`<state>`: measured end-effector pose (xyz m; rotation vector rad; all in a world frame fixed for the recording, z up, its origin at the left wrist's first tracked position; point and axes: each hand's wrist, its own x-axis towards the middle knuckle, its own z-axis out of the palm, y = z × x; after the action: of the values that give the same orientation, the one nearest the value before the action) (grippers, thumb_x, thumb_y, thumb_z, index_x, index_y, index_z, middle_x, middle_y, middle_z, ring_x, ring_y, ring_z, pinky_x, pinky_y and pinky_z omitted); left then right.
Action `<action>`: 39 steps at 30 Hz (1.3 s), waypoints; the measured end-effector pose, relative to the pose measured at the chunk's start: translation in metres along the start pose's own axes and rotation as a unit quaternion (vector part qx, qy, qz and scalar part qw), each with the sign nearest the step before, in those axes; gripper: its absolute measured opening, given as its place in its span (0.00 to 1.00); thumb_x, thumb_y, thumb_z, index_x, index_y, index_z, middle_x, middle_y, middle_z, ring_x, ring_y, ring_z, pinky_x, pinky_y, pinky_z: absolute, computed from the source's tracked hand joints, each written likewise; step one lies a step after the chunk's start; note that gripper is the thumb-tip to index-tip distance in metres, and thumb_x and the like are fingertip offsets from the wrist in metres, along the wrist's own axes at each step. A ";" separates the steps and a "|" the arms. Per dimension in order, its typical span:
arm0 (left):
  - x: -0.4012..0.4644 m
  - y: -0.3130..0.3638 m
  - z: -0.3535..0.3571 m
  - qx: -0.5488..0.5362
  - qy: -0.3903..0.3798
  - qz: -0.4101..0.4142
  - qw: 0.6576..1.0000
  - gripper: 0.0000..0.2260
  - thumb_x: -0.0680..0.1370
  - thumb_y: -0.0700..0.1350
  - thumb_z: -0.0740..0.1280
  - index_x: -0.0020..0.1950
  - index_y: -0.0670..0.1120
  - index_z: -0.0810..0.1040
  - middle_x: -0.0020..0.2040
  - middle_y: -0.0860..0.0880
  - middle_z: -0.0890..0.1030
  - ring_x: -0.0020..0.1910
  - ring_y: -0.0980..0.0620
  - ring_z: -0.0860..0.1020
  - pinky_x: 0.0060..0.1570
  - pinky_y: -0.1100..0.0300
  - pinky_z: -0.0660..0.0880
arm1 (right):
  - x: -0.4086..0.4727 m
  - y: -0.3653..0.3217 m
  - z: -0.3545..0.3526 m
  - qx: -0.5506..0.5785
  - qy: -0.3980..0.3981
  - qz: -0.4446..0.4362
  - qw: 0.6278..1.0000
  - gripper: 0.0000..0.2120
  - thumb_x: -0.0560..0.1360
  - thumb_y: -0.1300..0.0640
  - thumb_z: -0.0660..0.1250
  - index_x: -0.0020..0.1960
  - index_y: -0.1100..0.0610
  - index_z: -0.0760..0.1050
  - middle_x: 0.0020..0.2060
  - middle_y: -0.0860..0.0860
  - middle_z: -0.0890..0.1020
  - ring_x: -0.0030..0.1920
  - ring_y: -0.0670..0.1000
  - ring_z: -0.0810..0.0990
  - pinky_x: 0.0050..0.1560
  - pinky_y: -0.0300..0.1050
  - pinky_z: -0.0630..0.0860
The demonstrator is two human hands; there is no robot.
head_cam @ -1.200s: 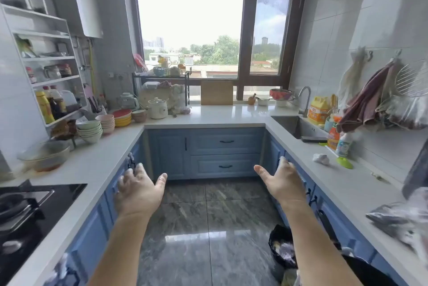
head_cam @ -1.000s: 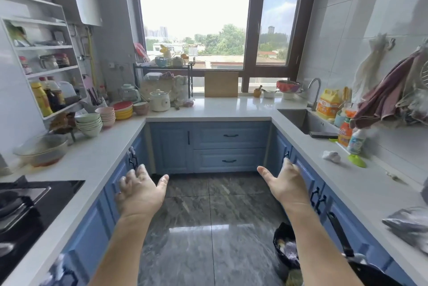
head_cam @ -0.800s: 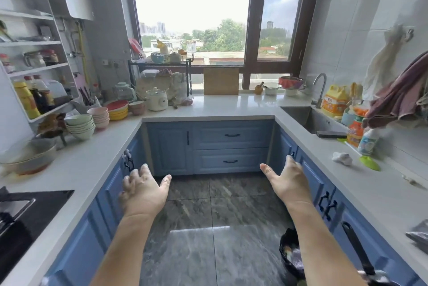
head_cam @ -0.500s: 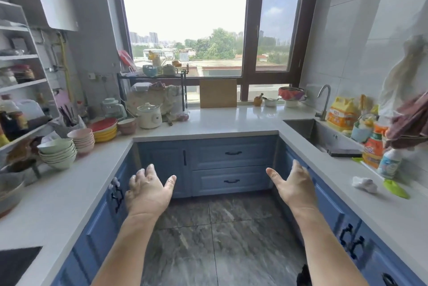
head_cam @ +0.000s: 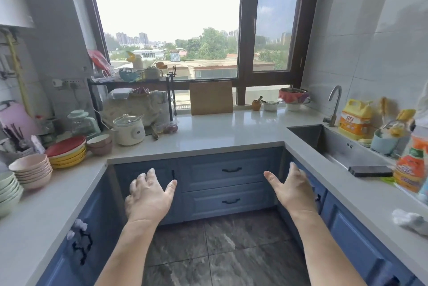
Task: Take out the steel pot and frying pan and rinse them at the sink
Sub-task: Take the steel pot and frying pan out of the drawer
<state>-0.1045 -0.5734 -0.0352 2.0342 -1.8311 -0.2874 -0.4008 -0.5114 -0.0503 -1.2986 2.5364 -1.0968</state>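
Note:
My left hand (head_cam: 149, 194) and my right hand (head_cam: 290, 189) are held out in front of me at waist height, fingers relaxed and spread, holding nothing. Both hover in the air before the blue corner cabinets (head_cam: 228, 183), whose doors and drawers are closed. The steel sink (head_cam: 342, 149) is set into the right counter, with its tap (head_cam: 334, 105) behind it and a dark sponge (head_cam: 370, 171) on its front rim. No steel pot or frying pan shows in this view.
Stacked bowls (head_cam: 32, 171) and plates (head_cam: 67, 152) crowd the left counter, with a white slow cooker (head_cam: 128, 129) beyond. A cutting board (head_cam: 211, 98) leans at the window. A yellow detergent jug (head_cam: 355, 120) and an orange bottle (head_cam: 411, 165) stand by the sink. A crumpled white cloth (head_cam: 411, 220) lies on the right counter.
I have walked forward into the kitchen corner; the stove and the floor bin have dropped out of view. Both hands stay raised and empty in the same pose.

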 end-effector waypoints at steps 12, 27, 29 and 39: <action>0.218 0.136 0.070 -0.018 -0.007 0.008 1.000 0.34 0.81 0.62 0.55 0.80 0.45 0.52 0.79 0.45 0.56 0.78 0.45 0.53 0.73 0.46 0.57 | 0.256 -0.009 0.080 -0.017 0.012 -0.017 1.000 0.41 0.71 0.34 0.65 0.70 0.64 0.64 0.63 0.62 0.74 0.61 0.62 0.75 0.55 0.59 0.77; 0.460 0.174 0.156 -0.017 -0.030 -0.001 0.999 0.34 0.80 0.62 0.57 0.80 0.45 0.54 0.78 0.46 0.59 0.76 0.45 0.56 0.71 0.47 0.60 | 0.452 -0.058 0.238 -0.006 -0.044 0.017 0.999 0.39 0.73 0.36 0.66 0.72 0.62 0.62 0.65 0.61 0.71 0.61 0.62 0.74 0.57 0.55 0.74; 0.497 0.181 0.163 -0.010 -0.029 0.009 0.999 0.34 0.80 0.62 0.57 0.80 0.45 0.54 0.78 0.46 0.59 0.76 0.45 0.56 0.71 0.47 0.60 | 0.477 -0.068 0.255 -0.005 -0.040 0.021 0.999 0.39 0.74 0.37 0.66 0.72 0.63 0.61 0.66 0.61 0.71 0.62 0.62 0.73 0.58 0.54 0.73; 0.613 0.220 0.217 0.003 -0.031 0.049 0.998 0.33 0.81 0.62 0.56 0.79 0.44 0.55 0.78 0.43 0.59 0.77 0.43 0.55 0.72 0.45 0.57 | 0.560 -0.070 0.315 0.008 -0.004 0.060 0.998 0.37 0.75 0.40 0.66 0.72 0.64 0.61 0.67 0.62 0.70 0.63 0.63 0.73 0.58 0.54 0.72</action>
<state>-0.3137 -1.2265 -0.0763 1.9538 -1.9635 -0.3200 -0.5904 -1.1266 -0.1090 -1.1292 2.5552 -1.0833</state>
